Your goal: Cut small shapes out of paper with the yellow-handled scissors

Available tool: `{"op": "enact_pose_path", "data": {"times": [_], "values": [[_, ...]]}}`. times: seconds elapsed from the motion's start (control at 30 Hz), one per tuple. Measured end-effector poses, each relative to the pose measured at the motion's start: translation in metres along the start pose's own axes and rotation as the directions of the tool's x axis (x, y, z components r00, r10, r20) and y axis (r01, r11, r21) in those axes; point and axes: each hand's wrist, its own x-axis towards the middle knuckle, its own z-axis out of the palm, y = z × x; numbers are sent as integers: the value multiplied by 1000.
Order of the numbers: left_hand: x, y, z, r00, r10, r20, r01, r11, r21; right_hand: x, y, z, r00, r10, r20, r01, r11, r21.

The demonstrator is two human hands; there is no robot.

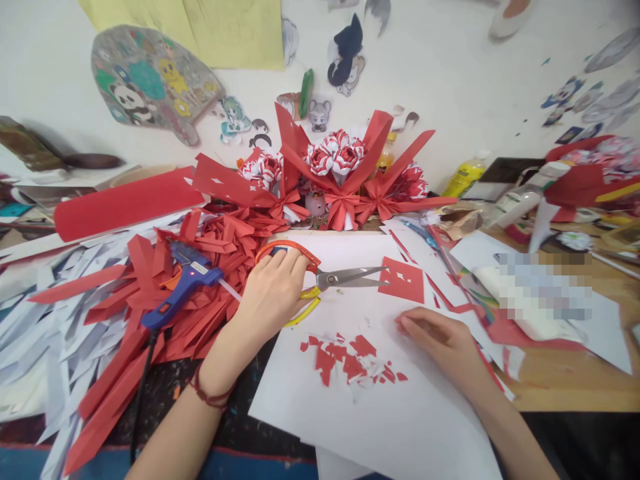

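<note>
My left hand [278,285] grips the scissors [327,279], which have orange and yellow handles. Their blades point right and stand slightly apart, the tips over the edge of a small red paper square [407,281] with cut-out holes. My right hand [440,337] rests on white paper sheets [295,393] below the square, fingers loosely bent, with nothing visible in it. Between my hands and nearer to me lies a loose pile of red and white paper scraps [350,360].
At left, a blue glue gun [183,287] lies on many folded red paper strips [120,357], beside white strips [35,313]. Red-wrapped paper bouquets [340,167] stand against the wall. Bottles [525,197], papers and a white packet [530,303] occupy the right side.
</note>
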Motion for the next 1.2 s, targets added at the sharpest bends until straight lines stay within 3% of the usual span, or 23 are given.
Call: {"op": "enact_pose_path", "data": {"times": [0.43,0.73,0.93,1.2], "values": [[-2,8,-2,999,13,-41,-12,1000,25,-3,-2,-2,999,-36,14,36,999,-25],[-3,7,-4,985,-38,-168,39,999,2,-2,-2,-3,998,-59,27,60,997,-40],[-7,-1,-4,951,-46,-306,90,987,132,-2,0,-3,997,-76,18,77,995,-68],[-11,-4,-11,981,2,-193,44,972,231,-4,-1,-3,998,-63,5,63,996,-61]]}}
